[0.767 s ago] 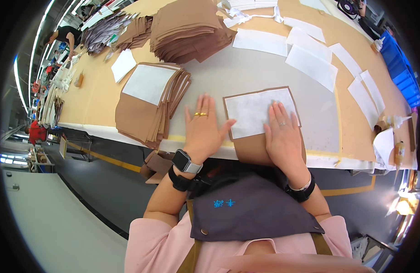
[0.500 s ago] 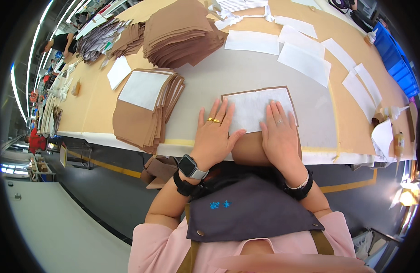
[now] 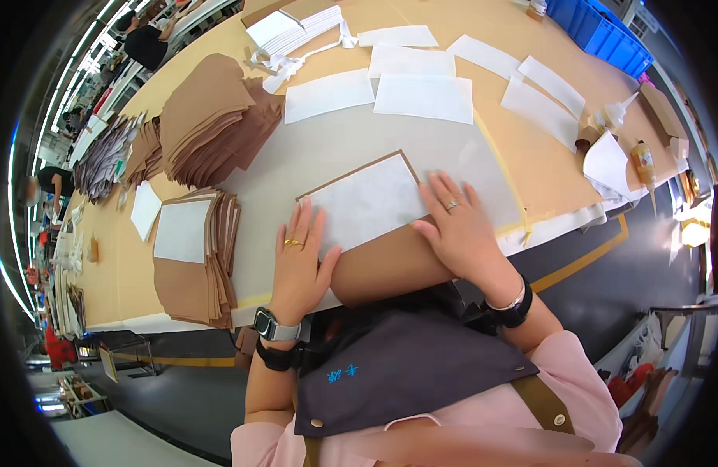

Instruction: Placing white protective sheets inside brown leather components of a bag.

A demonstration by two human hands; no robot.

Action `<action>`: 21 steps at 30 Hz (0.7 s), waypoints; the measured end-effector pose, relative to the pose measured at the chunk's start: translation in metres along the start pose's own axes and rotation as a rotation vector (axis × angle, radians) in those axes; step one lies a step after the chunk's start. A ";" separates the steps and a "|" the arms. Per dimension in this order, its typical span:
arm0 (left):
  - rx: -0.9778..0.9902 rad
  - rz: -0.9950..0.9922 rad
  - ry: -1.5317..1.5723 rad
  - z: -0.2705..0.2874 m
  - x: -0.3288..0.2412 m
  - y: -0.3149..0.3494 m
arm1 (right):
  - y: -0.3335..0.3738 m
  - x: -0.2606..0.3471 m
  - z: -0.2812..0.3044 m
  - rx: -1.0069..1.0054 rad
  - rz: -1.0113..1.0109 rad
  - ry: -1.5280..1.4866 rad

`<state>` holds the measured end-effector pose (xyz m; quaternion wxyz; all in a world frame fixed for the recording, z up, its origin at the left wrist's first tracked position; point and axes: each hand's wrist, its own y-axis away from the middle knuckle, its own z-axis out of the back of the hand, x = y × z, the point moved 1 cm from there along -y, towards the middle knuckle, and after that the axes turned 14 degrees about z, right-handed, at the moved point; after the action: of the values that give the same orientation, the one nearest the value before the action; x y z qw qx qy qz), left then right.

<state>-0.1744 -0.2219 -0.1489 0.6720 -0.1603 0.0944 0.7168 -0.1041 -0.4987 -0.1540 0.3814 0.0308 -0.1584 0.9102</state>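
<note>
A brown panel (image 3: 390, 265) of leather-like material lies in front of me, its near part hanging toward the table's front edge. On its far part rests a white sheet (image 3: 367, 198), with a narrow brown margin showing along the far side. My left hand (image 3: 300, 261) lies flat at the sheet's left edge, fingers stretched out. At the right edge, my right hand (image 3: 462, 226) is spread over the panel, its fingertips beside the sheet's corner. Neither hand grips anything.
To the left stands a stack of brown panels (image 3: 191, 288) topped with white, and behind it a taller brown pile (image 3: 207, 117). Several white pieces (image 3: 424, 97) are laid out beyond the grey mat (image 3: 273, 187). Glue bottles (image 3: 643, 163) and a blue crate (image 3: 600, 35) sit at right.
My view has turned, so the table appears tilted. My right hand has slid off the white sheet to its right edge; my left hand remains flat at the left edge.
</note>
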 end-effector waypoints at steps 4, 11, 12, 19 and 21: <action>-0.180 0.095 0.236 0.017 0.002 0.029 | 0.010 0.003 0.016 -0.022 0.130 -0.113; 0.093 0.444 0.759 0.042 0.011 0.064 | 0.015 0.020 0.010 -0.059 0.470 -0.259; 0.232 0.526 0.912 0.047 0.008 0.063 | 0.013 0.020 0.010 -0.060 0.503 -0.270; 0.755 0.757 1.401 0.042 0.010 0.074 | -0.003 0.047 0.031 -0.150 0.261 -0.601; 0.749 0.695 1.642 0.038 0.004 0.072 | -0.005 0.058 0.039 -0.088 0.364 -0.597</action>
<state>-0.2500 -0.2104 -0.1211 0.1547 -0.3499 0.7991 0.4639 -0.1447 -0.4678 -0.1056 0.1505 0.2502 -0.3048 0.9066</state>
